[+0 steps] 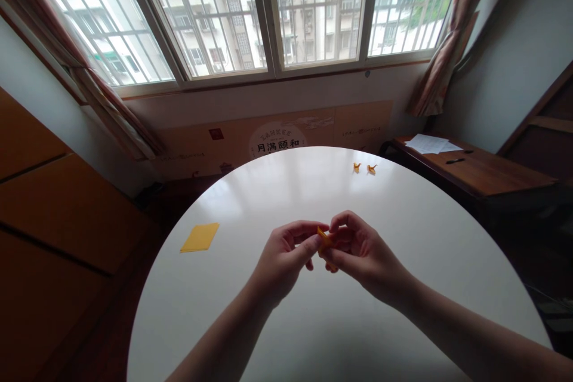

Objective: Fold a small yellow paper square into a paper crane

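Between my two hands, above the middle of the white table, is a small piece of folded yellow-orange paper (323, 238). My left hand (286, 252) pinches its left side between thumb and fingers. From the other side my right hand (358, 248) grips it too, thumb in front and fingers curled behind. A pointed tip of the paper sticks up between the thumbs; much of the rest is covered by fingers. At the table's far right stand two small folded paper birds (356, 168), (371, 169) of the same colour.
A stack of square yellow paper (199, 237) lies on the left of the round white table (250, 203). Beyond the right edge is a wooden desk (496, 173) with white sheets (430, 144) on it. Windows and a printed cardboard panel (362, 125) are behind the table.
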`<state>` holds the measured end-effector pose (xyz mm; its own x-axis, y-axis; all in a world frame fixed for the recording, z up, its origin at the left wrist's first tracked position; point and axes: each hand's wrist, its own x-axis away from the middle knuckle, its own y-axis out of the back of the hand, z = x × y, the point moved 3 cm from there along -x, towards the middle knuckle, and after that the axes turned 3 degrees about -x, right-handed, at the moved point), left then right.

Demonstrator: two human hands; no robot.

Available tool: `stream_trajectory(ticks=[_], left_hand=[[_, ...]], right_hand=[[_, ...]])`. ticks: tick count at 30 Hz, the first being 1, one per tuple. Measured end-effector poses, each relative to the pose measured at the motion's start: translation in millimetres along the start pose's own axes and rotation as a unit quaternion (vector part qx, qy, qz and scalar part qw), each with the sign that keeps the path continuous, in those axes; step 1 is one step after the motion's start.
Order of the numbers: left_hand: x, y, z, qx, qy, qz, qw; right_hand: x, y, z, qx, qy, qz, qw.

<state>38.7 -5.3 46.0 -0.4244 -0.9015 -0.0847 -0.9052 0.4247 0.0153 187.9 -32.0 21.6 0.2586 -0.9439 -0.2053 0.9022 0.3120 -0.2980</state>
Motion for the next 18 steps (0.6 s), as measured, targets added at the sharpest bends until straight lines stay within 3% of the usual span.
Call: stream_trajectory(ticks=[5,18], left_hand=[[0.6,-0.6,-1.2,0.018,-0.005,-0.004,1.000],[3.2,-0.4,-3.4,-0.008,-0.006,-0.046,0.999]], right_hand=[[1.1,0.6,3.1,0.006,-0.011,0.019,1.000],[3.8,1.8,4.1,0.027,0.056,-0.010,0.998]])
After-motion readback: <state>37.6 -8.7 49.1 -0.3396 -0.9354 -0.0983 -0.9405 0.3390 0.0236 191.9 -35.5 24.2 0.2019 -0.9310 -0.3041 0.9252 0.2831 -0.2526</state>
